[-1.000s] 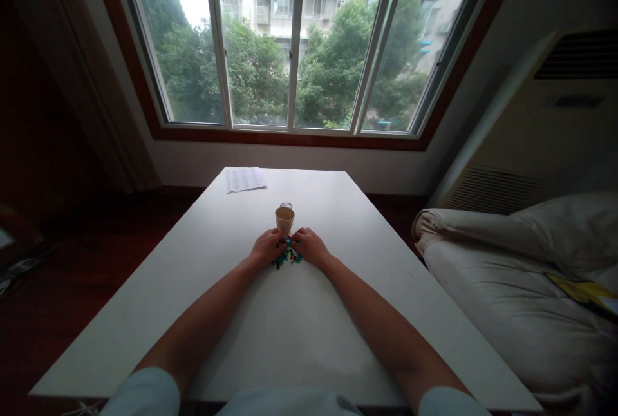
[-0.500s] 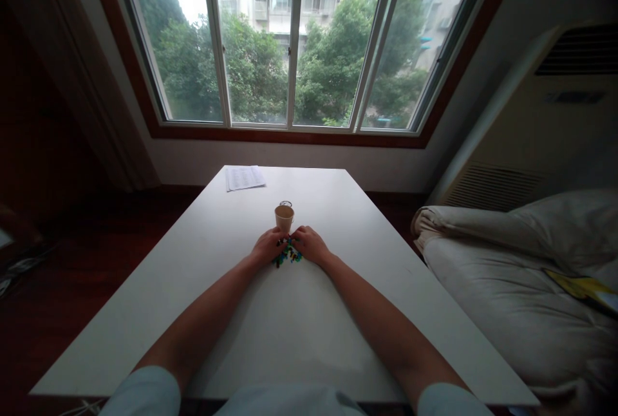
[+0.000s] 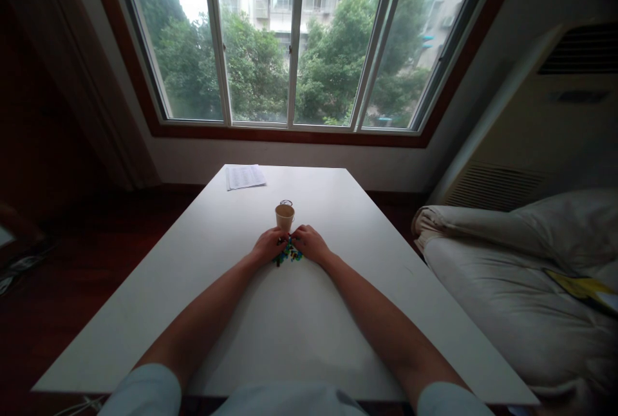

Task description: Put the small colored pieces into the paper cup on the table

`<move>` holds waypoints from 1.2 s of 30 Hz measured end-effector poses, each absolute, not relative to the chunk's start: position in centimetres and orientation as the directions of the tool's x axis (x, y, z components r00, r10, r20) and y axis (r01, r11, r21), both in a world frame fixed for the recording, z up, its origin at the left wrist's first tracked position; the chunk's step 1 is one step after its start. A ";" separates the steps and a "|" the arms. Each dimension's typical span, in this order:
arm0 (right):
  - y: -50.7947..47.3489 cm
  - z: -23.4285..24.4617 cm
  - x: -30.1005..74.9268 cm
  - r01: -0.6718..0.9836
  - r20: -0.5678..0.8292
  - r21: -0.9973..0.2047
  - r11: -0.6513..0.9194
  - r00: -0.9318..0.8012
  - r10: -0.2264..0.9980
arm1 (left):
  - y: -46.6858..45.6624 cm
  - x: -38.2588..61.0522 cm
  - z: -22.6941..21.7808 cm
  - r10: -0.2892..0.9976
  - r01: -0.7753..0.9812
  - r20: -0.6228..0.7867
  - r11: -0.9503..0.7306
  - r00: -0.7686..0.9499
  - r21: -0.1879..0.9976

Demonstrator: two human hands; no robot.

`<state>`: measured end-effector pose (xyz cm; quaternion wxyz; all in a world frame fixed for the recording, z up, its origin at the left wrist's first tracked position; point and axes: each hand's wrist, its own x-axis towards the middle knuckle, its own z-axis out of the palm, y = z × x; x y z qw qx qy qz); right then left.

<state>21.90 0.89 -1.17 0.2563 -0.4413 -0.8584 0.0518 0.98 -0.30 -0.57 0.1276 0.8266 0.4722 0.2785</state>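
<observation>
Left hand (image 3: 267,246), right hand (image 3: 311,244) flank coloured bits (image 3: 288,254) on tabletop (image 3: 290,339); paper cup (image 3: 284,216) just beyond. Bits likely light, hard, scatter-prone; scoop from sides. Grip, either hand: cannot tell.

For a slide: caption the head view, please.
Left hand and right hand enclose small multicoloured pieces before a tan paper cup on a white table.
</observation>
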 end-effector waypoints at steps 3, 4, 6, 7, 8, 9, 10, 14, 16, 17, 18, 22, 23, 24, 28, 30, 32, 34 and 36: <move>0.9 -1.2 21.9 0.733 0.398 -0.310 0.606 -0.479 0.783 | -0.3 1.0 -0.5 0.846 0.706 0.337 -0.531 0.413 0.469; 0.9 -1.2 21.9 0.733 0.397 -0.310 0.606 -0.479 0.783 | -0.3 1.0 -0.5 0.844 0.705 0.334 -0.534 0.418 0.467; 0.9 -1.2 21.9 0.733 0.395 -0.308 0.606 -0.481 0.783 | -0.1 0.9 -0.4 0.846 0.704 0.320 -0.533 0.427 0.469; 0.9 -1.1 22.0 0.732 0.394 -0.307 0.608 -0.483 0.781 | 0.1 0.8 -0.4 0.848 0.705 0.308 -0.531 0.432 0.471; 0.9 -1.1 22.0 0.732 0.396 -0.305 0.609 -0.484 0.780 | 0.2 0.7 -0.3 0.848 0.704 0.295 -0.530 0.440 0.473; 0.9 -1.1 22.0 0.731 0.397 -0.304 0.611 -0.485 0.779 | 0.3 0.6 -0.2 0.847 0.703 0.284 -0.531 0.449 0.473; 0.8 -1.2 22.0 0.730 0.400 -0.302 0.613 -0.487 0.777 | 0.4 0.5 -0.1 0.844 0.701 0.275 -0.535 0.459 0.471; 0.9 -1.2 22.0 0.732 0.394 -0.304 0.609 -0.485 0.780 | 0.5 0.4 0.3 0.827 0.713 0.261 -0.562 0.498 0.419; 0.9 -1.2 22.0 0.733 0.391 -0.306 0.607 -0.485 0.783 | 0.4 0.5 0.5 0.822 0.735 0.263 -0.569 0.505 0.369; 0.9 -1.2 22.0 0.733 0.390 -0.307 0.607 -0.485 0.783 | 0.2 0.7 0.6 0.825 0.750 0.264 -0.565 0.500 0.344; 0.9 -1.2 22.0 0.732 0.391 -0.308 0.608 -0.485 0.782 | 0.1 0.8 0.7 0.830 0.767 0.264 -0.555 0.491 0.321; 0.8 -1.1 21.9 0.731 0.387 -0.314 0.606 -0.484 0.785 | -0.3 1.4 0.9 0.865 0.828 0.240 -0.496 0.441 0.264; 0.8 -1.1 21.9 0.730 0.387 -0.316 0.606 -0.485 0.785 | -0.4 1.5 0.9 0.870 0.835 0.234 -0.486 0.434 0.258; 0.8 -1.1 22.0 0.728 0.387 -0.315 0.609 -0.487 0.783 | -0.5 1.6 0.9 0.873 0.839 0.231 -0.481 0.430 0.254; 0.8 -1.1 22.0 0.730 0.392 -0.309 0.610 -0.487 0.781 | -0.5 1.5 0.9 0.866 0.832 0.236 -0.494 0.442 0.253; 0.8 -1.1 22.0 0.728 0.399 -0.308 0.613 -0.486 0.778 | -0.4 1.4 0.8 0.856 0.819 0.245 -0.510 0.455 0.261; 0.7 -1.0 22.0 0.723 0.401 -0.310 0.617 -0.489 0.775 | -0.3 1.3 0.7 0.851 0.809 0.252 -0.520 0.461 0.274; 0.7 -1.0 22.0 0.724 0.396 -0.313 0.615 -0.489 0.777 | -0.3 1.3 0.6 0.849 0.803 0.250 -0.523 0.465 0.286; 0.7 -0.9 22.0 0.728 0.389 -0.315 0.609 -0.486 0.783 | -0.3 1.3 0.6 0.852 0.804 0.255 -0.518 0.457 0.291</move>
